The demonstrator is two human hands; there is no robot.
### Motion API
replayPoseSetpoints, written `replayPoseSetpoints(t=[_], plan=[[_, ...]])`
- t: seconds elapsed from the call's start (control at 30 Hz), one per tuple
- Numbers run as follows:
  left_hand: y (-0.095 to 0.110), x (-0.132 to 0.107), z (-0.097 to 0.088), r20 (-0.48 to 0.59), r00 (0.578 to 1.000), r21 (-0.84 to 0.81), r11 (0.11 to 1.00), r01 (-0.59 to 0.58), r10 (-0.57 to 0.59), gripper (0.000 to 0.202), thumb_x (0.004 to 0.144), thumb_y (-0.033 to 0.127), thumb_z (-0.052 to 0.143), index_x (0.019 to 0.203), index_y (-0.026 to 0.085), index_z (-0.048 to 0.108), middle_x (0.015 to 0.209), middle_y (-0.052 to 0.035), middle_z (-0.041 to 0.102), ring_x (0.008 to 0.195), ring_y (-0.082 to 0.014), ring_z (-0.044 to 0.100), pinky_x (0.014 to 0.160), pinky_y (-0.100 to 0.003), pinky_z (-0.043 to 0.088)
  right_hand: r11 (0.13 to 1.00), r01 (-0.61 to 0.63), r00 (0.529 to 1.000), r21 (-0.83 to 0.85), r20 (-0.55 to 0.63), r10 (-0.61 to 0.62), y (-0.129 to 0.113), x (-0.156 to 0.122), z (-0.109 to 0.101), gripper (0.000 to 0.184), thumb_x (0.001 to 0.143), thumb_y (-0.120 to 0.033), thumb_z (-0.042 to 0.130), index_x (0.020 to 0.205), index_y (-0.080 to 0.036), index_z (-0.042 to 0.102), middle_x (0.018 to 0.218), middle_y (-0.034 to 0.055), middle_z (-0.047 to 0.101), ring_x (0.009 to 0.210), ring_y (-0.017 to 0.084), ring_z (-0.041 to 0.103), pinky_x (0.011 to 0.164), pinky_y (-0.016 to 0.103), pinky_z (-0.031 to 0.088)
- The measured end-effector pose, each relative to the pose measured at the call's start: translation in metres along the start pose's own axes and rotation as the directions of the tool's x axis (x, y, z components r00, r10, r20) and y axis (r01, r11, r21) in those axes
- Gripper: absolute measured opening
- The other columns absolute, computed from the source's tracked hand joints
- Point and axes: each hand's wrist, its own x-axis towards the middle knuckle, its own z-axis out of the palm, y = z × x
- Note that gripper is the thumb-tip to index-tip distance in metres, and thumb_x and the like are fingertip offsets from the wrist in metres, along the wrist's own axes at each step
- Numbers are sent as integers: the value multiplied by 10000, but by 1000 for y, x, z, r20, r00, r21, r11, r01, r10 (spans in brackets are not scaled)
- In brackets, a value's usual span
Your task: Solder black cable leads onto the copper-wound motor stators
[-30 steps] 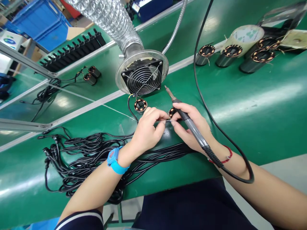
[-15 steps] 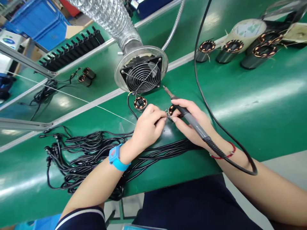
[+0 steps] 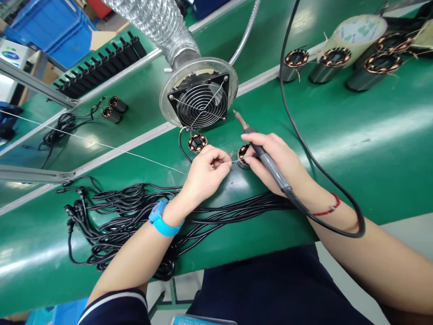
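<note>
My right hand (image 3: 280,164) is closed around a soldering iron (image 3: 269,164), its bare tip pointing up and away toward the fan. The thumb and fingertips of the same hand are at a small copper-wound motor stator (image 3: 241,155), partly covered by them. My left hand (image 3: 208,174) pinches a thin wire (image 3: 234,162) that leads to this stator. A fine pale strand (image 3: 142,156) runs from the far left toward my left hand; whether that hand holds it is hidden. Just beyond my left hand stands a second stator (image 3: 197,143), beside a black cable.
A fume fan (image 3: 203,108) on a foil duct (image 3: 169,31) stands ahead. Black cables (image 3: 135,225) lie in a heap at the left and under my wrists. Several stators (image 3: 329,67) and a tape roll (image 3: 360,34) sit back right. The iron's cord (image 3: 287,95) loops on the right.
My left hand has drawn slightly left, and a little more wire shows beside the stator. My right fingertips have shifted onto the stator's side, with the iron still in hand. The view has shifted slightly.
</note>
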Motion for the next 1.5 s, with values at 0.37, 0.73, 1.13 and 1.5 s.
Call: replayPoseSetpoints(t=[0.37,0.73,1.13,1.5], plan=[[1,-6,9,1,1000,26,999,-24,24,141,711,31,580,666,163,598,713,24,527,633,-82,462,592,-212,387,993,-117,982,24,-144,120,-27,-21,-26,371,902,-181,584,1265,-261,574,1044,52,710,922,217,680,823,389,549],[-2,-8,17,49,996,-100,992,81,-77,160,728,32,555,657,172,531,676,38,486,616,-77,461,572,-219,369,949,207,945,239,-300,-131,-17,-48,-21,264,752,-76,604,994,-180,605,628,-33,500,468,90,444,425,244,403],[-2,-7,19,50,997,-67,996,55,-52,182,733,16,541,665,183,510,694,32,483,610,-82,449,568,-232,365,951,191,941,244,-321,-107,-17,-47,-20,303,719,-70,636,1002,-177,643,612,-17,541,464,112,489,418,257,427],[-2,-7,19,43,998,-71,997,43,-40,175,734,29,534,662,186,505,687,29,476,604,-85,441,554,-238,357,965,175,943,195,-316,-107,-18,-47,-20,282,740,-97,633,1001,-201,643,616,-9,562,470,131,533,415,274,453]])
